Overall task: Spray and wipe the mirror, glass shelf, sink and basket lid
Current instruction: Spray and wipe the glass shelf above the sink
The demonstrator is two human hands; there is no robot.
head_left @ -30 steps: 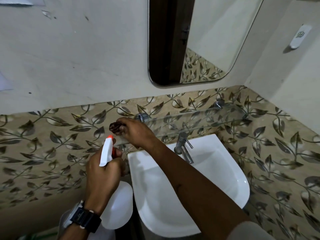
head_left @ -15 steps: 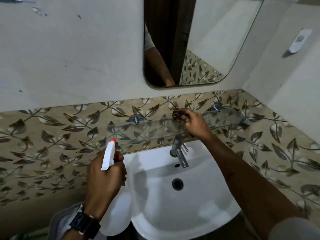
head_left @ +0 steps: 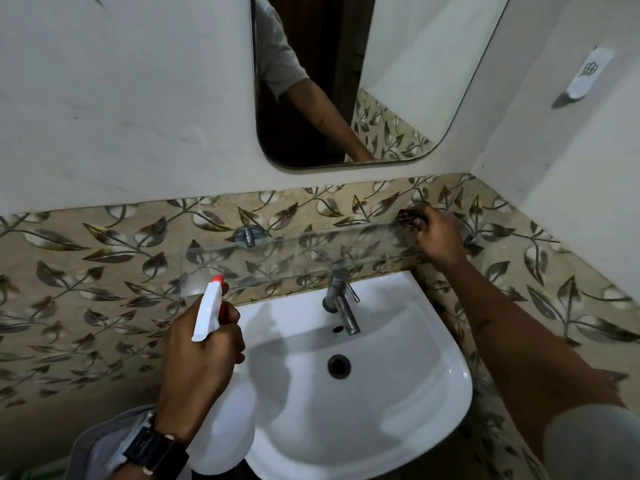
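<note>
My left hand [head_left: 201, 362] grips a white spray bottle [head_left: 221, 424] with an orange-tipped nozzle, held over the left rim of the white sink [head_left: 398, 410]. My right hand [head_left: 436, 237] holds a small dark cloth [head_left: 407, 216] pressed on the right end of the clear glass shelf [head_left: 277, 258], which runs along the leaf-patterned tiles above the sink. The mirror [head_left: 398, 81] hangs above and reflects my arm. A grey basket lid [head_left: 93, 448] shows partly at the bottom left, under my left wrist.
A steel tap [head_left: 341, 303] stands at the back of the sink below the shelf. Metal shelf brackets [head_left: 249, 235] fix the glass to the tiles. A white wall holder [head_left: 588, 72] sits on the right wall, which closes in at the corner.
My right hand with the cloth has slid along the glass shelf from its left end to its right end. The left hand keeps the spray bottle in about the same place.
</note>
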